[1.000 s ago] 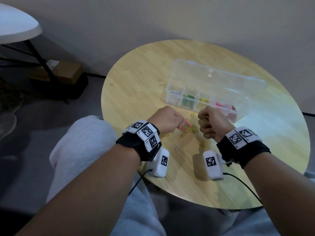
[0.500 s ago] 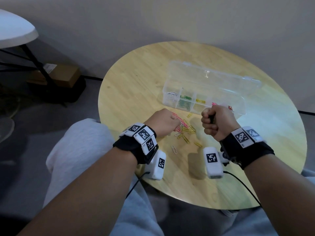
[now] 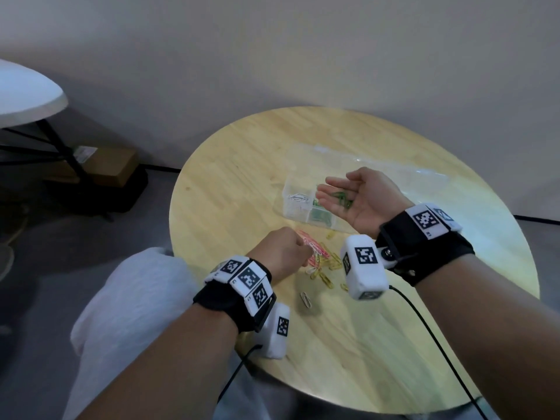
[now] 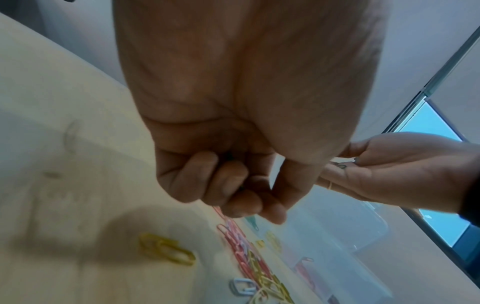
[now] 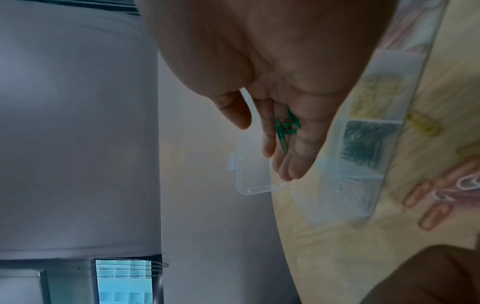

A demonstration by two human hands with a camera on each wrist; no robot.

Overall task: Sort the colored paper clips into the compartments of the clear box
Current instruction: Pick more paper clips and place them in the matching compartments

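My right hand point(image 3: 348, 195) is held flat and tilted, palm showing, above the clear box point(image 3: 285, 192). A few green clips point(image 3: 341, 198) lie loose on its fingers point(image 5: 293, 164), over the box's green compartment point(image 5: 369, 142). Beside that compartment are the white clips point(image 5: 350, 191) and yellow clips point(image 5: 374, 96). My left hand point(image 3: 285, 253) hovers at the left edge of the loose pile of pink and yellow clips point(image 3: 321, 262) on the table. Its fingers point(image 4: 233, 195) are curled and no clip shows between them.
The round wooden table point(image 3: 230, 183) ends close to my lap. The box's lid point(image 5: 249, 181) lies open behind the box. One pale clip point(image 3: 306, 299) lies alone near the table's front. A white table point(image 3: 27, 98) and a cardboard box point(image 3: 112, 165) stand on the left.
My right hand has left the pile as a fist, risen over the box and opened, showing green clips. My left hand has stayed curled at the pile.
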